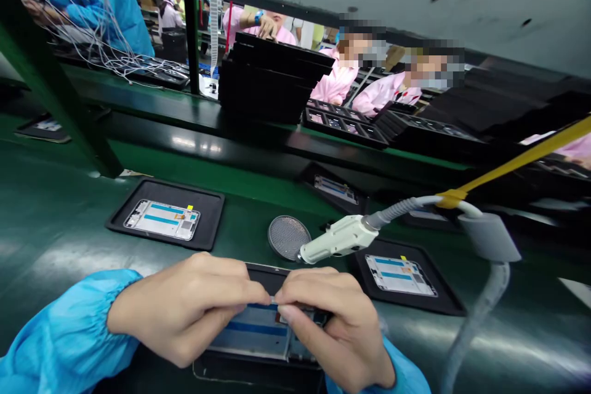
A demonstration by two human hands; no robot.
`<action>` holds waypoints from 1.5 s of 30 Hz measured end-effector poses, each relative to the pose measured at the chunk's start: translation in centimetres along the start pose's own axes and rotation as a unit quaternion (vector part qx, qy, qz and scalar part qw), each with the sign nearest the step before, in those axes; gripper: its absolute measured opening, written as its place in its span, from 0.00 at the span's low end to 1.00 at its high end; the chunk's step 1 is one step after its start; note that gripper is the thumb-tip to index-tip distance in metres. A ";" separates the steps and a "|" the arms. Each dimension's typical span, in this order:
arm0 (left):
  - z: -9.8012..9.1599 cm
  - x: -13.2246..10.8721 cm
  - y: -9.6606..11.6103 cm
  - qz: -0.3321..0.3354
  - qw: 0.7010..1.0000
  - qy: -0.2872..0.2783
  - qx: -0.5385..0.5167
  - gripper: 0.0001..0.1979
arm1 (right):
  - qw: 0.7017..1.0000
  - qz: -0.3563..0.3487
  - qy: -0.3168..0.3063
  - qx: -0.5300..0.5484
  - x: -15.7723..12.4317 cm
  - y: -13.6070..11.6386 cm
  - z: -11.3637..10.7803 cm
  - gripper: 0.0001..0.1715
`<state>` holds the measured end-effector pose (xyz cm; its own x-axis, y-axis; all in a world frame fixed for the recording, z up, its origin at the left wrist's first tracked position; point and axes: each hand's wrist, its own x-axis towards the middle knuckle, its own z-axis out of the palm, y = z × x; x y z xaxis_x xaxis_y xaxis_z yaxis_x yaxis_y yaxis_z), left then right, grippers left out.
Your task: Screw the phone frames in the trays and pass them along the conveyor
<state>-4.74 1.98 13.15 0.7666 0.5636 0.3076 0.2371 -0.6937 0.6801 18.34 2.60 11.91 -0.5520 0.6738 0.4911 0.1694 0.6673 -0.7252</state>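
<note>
A phone frame with blue strips (258,332) lies in a black tray (258,274) right in front of me on the green belt. My left hand (184,308) and my right hand (337,326) meet over its top edge, fingertips pinched together on something tiny I cannot make out. Both fingers press close at the middle of the frame. Blue sleeves cover both wrists.
A white hanging tool (339,237) on a grey hose dangles just above my right hand, beside a round mesh disc (287,237). More trays with frames lie at left (164,215) and right (401,274). Stacked black trays (268,80) and workers in pink sit beyond the belt.
</note>
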 end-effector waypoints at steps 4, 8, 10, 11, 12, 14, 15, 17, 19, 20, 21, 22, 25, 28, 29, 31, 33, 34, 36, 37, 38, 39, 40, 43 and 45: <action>0.1 -0.1 -0.2 -0.010 1.000 0.005 -0.012 0.17 | 1.000 0.008 -0.004 0.000 0.1 0.1 -0.1 0.07; 0.2 0.2 -0.6 -0.020 1.000 0.005 -0.019 0.17 | 0.999 0.023 -0.011 0.019 0.4 0.6 -0.2 0.08; 0.2 0.3 -0.9 -0.030 0.999 0.014 -0.018 0.17 | 0.999 0.049 0.006 0.010 0.4 1.1 -0.1 0.07; 0.2 0.4 -1.1 -0.032 0.999 0.016 -0.016 0.18 | 0.998 0.066 0.016 0.000 0.3 1.3 0.0 0.07; 0.1 0.4 -1.4 -0.032 0.999 0.013 -0.013 0.18 | 0.996 0.082 0.026 -0.010 0.2 1.6 0.2 0.09; 0.1 0.4 -2.0 -0.033 0.999 0.000 -0.010 0.18 | 0.993 0.106 0.037 -0.025 0.0 2.2 0.6 0.13; 0.1 0.4 -2.3 -0.036 0.999 -0.007 -0.009 0.18 | 0.993 0.112 0.037 -0.029 -0.1 2.5 0.9 0.15; 0.2 0.4 -2.8 -0.044 0.999 -0.011 -0.008 0.17 | 0.992 0.117 0.031 -0.033 -0.1 3.2 1.2 0.17; 0.4 0.5 -3.2 -0.053 0.999 -0.003 -0.004 0.17 | 0.992 0.123 0.024 -0.028 -0.1 4.0 1.3 0.19; 0.5 0.5 -3.4 -0.057 0.998 0.001 0.000 0.17 | 0.992 0.126 0.023 -0.020 0.0 4.3 1.3 0.20; 0.7 0.5 -3.5 -0.059 0.998 0.006 0.005 0.17 | 0.991 0.129 0.021 -0.011 0.0 4.6 1.2 0.20; 0.8 0.6 -3.5 -0.059 0.998 0.012 0.011 0.16 | 0.991 0.131 0.020 -0.004 0.1 4.8 1.2 0.20; 1.0 0.6 -3.7 -0.053 0.998 0.019 0.022 0.15 | 0.991 0.134 0.009 -0.013 0.1 4.9 1.1 0.21; 1.1 0.6 -4.0 -0.053 0.998 0.013 0.027 0.15 | 0.988 0.147 -0.003 -0.038 0.3 4.6 1.1 0.21; 1.1 0.6 -4.1 -0.055 0.998 0.012 0.026 0.15 | 0.988 0.147 -0.004 -0.042 0.4 4.5 1.1 0.21; 1.1 0.7 -4.1 -0.062 0.998 0.014 0.022 0.14 | 0.989 0.142 0.000 -0.047 0.5 4.4 1.0 0.20; 1.0 0.8 -4.0 -0.063 0.998 0.011 0.023 0.15 | 0.990 0.132 0.008 -0.052 0.6 4.4 0.9 0.20; 1.0 0.8 -4.0 -0.060 0.998 0.009 0.026 0.15 | 0.990 0.128 0.012 -0.056 0.6 4.4 0.9 0.21; 0.9 0.8 -3.7 -0.050 0.998 0.005 0.034 0.15 | 0.991 0.116 0.015 -0.066 0.5 4.3 0.9 0.21; 0.9 0.7 -3.6 -0.042 0.998 0.003 0.035 0.15 | 0.992 0.106 0.014 -0.067 0.5 4.1 0.9 0.21; 0.8 0.6 -3.4 -0.034 0.999 0.002 0.034 0.16 | 0.993 0.096 0.016 -0.066 0.4 3.9 0.9 0.21; 0.8 0.5 -3.2 -0.025 0.999 0.004 0.032 0.16 | 0.994 0.085 0.018 -0.062 0.3 3.6 0.9 0.21; 0.9 0.4 -3.0 -0.016 0.999 0.007 0.030 0.17 | 0.995 0.075 0.021 -0.055 0.2 3.4 0.8 0.21; 0.9 0.2 -2.4 0.000 0.999 0.021 0.030 0.19 | 0.997 0.048 0.048 -0.029 0.0 2.8 0.4 0.20; 0.9 0.1 -2.1 0.000 0.999 0.016 0.030 0.20 | 0.997 0.041 0.059 -0.026 -0.1 2.6 0.1 0.21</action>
<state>-4.60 3.12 11.14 0.7472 0.5771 0.3294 0.2732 -0.7187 0.6394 18.75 4.23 9.94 -0.4343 0.7579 0.4869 0.2538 0.6216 -0.7411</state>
